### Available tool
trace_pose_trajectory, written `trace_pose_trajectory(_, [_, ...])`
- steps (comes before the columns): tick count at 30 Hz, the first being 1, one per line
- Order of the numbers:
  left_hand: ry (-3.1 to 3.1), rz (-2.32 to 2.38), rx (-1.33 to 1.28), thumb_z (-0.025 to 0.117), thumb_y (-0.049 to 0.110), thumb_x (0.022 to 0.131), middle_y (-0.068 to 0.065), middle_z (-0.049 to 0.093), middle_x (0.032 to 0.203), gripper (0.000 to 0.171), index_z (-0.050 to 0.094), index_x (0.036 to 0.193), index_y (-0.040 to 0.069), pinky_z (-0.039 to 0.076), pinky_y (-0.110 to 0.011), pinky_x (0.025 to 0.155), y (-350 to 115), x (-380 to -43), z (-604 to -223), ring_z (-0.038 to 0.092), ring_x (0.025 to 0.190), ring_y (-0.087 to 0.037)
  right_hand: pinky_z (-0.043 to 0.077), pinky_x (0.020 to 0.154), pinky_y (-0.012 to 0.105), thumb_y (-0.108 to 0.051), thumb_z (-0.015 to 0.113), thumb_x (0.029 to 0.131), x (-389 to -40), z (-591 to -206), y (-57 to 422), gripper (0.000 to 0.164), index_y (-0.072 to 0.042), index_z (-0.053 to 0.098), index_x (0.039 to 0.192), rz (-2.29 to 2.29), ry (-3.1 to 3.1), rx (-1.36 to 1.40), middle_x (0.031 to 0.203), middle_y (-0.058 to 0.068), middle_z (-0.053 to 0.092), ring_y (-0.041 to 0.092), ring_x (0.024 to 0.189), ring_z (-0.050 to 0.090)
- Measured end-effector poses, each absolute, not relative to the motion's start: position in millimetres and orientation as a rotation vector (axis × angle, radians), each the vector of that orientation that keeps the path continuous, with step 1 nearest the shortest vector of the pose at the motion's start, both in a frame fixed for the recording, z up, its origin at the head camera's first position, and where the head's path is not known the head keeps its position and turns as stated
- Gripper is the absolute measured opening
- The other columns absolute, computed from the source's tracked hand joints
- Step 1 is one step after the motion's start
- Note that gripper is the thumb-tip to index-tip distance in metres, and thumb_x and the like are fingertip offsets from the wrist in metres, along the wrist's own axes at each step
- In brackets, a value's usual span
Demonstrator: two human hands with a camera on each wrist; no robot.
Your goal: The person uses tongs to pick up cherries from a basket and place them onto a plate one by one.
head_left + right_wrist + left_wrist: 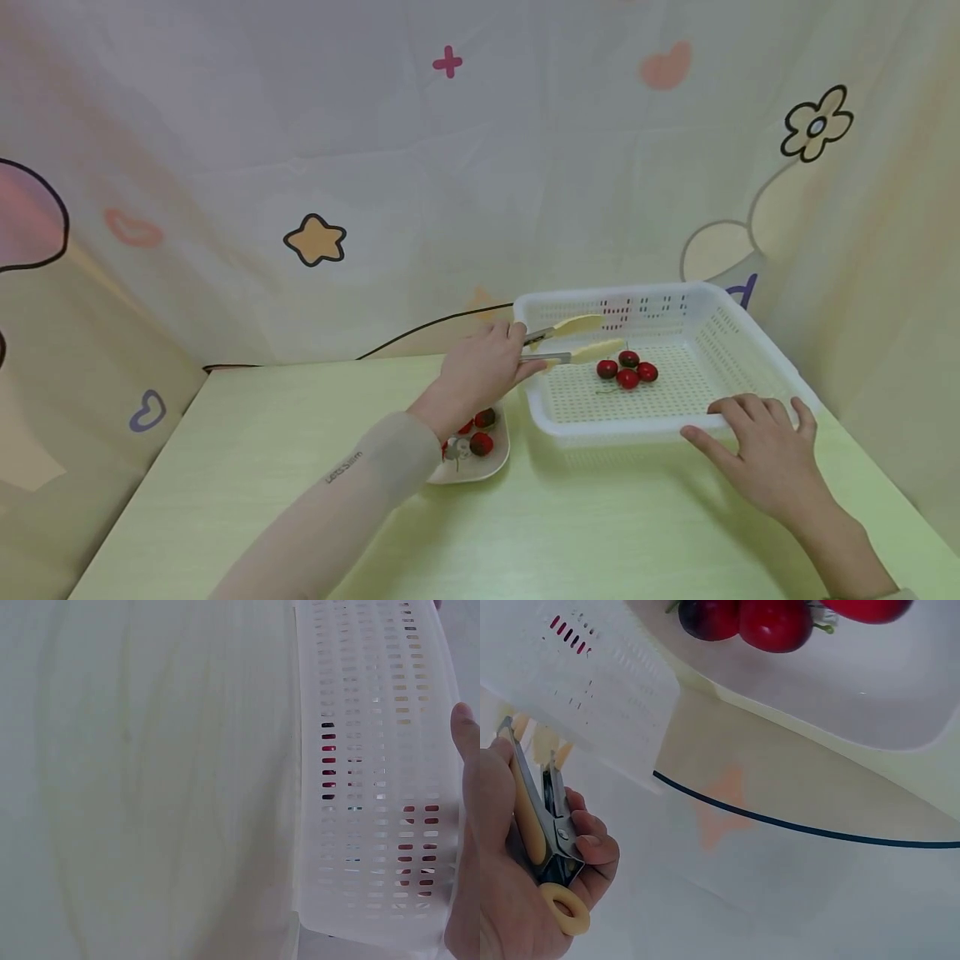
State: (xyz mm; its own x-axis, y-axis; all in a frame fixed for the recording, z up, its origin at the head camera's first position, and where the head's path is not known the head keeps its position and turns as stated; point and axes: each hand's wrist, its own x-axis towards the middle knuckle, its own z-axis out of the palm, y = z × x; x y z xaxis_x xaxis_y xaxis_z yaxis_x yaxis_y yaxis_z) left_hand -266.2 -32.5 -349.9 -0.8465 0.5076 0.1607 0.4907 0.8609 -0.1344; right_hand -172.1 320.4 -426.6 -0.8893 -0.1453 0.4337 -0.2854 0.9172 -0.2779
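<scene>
My left hand (483, 358) holds a pair of tongs (534, 817) with pale yellow tips and a yellow ring at the handle end. The tips stand apart over the left part of a white plastic basket (600, 427), and I see nothing between them. Several dark red cherries (627, 379) lie together on the basket's floor, just beyond the lower tip. My right hand (772, 454) grips the near rim, toward the right corner, thumb outside and fingers over the edge. Below my left forearm is a white dish (480, 475) with more cherries (776, 624), partly hidden by the sleeve.
The basket's perforated walls stand at the back right of a pale green table (247, 467). A patterned curtain (375, 167) hangs directly behind the table and along its sides. The dish sits close to the basket's left side.
</scene>
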Motion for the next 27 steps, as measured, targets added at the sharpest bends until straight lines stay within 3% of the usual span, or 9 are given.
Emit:
trace_pose_trajectory(8, [-2.872, 0.221, -0.794, 0.036, 0.064, 0.104, -0.006, 0.058, 0.105, 0.065, 0.056, 0.127, 0.007, 0.048, -0.029, 0.055, -15.2, -273.5, -348.7, 0.055, 0.086, -0.018, 0.003, 0.106, 0.078, -0.050, 0.068, 0.096, -172.0, -426.5, 320.8, 0.046, -0.008, 0.065, 0.112, 0.476, -2.666, 0.312, 0.118, 0.023, 0.061, 0.052, 0.114, 0.046])
trace_pose_trajectory(27, [-2.960, 0.461, -0.755, 0.044, 0.065, 0.102, -0.001, 0.056, 0.099, 0.057, 0.060, 0.122, 0.014, 0.048, -0.030, 0.058, 19.3, -283.6, -340.2, 0.054, 0.088, -0.016, 0.000, 0.109, 0.076, -0.050, 0.069, 0.096, -171.1, -427.8, 320.5, 0.046, -0.007, 0.065, 0.112, 0.486, -2.650, 0.320, 0.117, 0.021, 0.061, 0.048, 0.113, 0.047])
